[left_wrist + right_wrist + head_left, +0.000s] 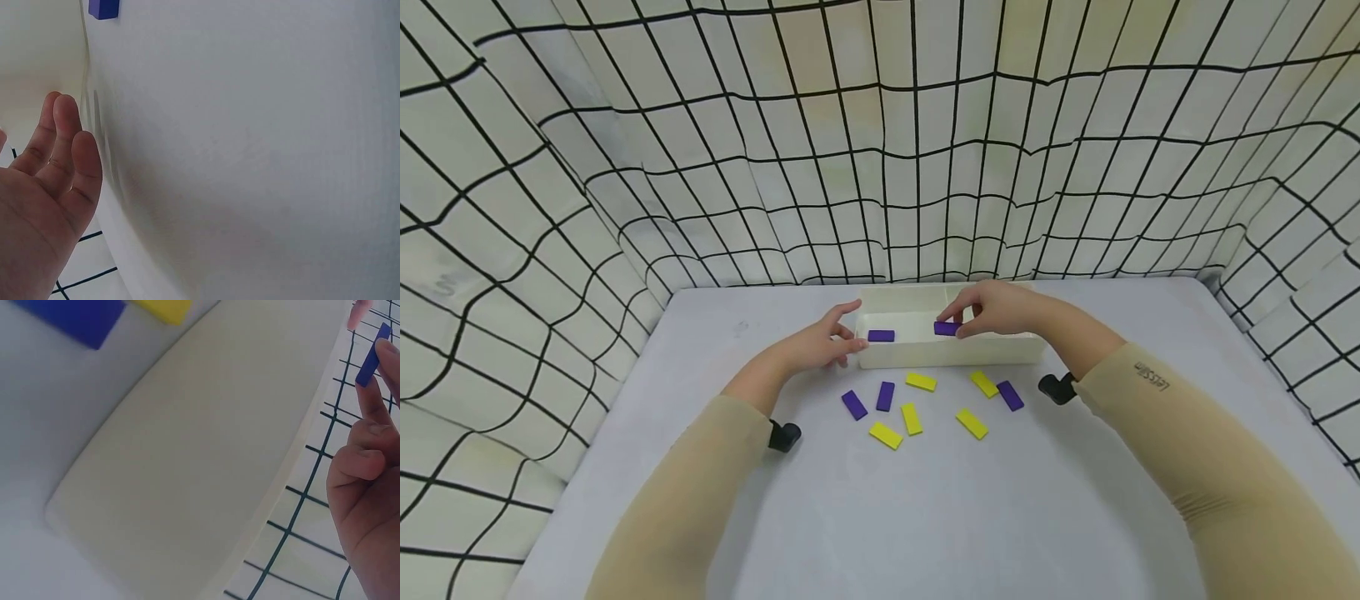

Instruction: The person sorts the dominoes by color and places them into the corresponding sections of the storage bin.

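A long cream box (951, 356) stands near the back of the table. Between thumb and fingers, my right hand (1000, 308) pinches a purple block (946, 328) over the right half of the box. The right wrist view shows this block (373, 355) held above the box wall. A second purple block (881, 336) is inside the box at the left. My left hand (816, 342) is at the box's left end, thumb at the near corner, fingers loosely extended and holding no block. In the left wrist view, the left hand (53, 194) shows relaxed fingers.
Loose on the white table (925, 517) in front of the box lie several yellow blocks (886, 435) and three purple blocks (853, 405). One purple block (1011, 396) is beside a yellow one at the right. A black wire grid (917, 158) rises behind and at both sides.
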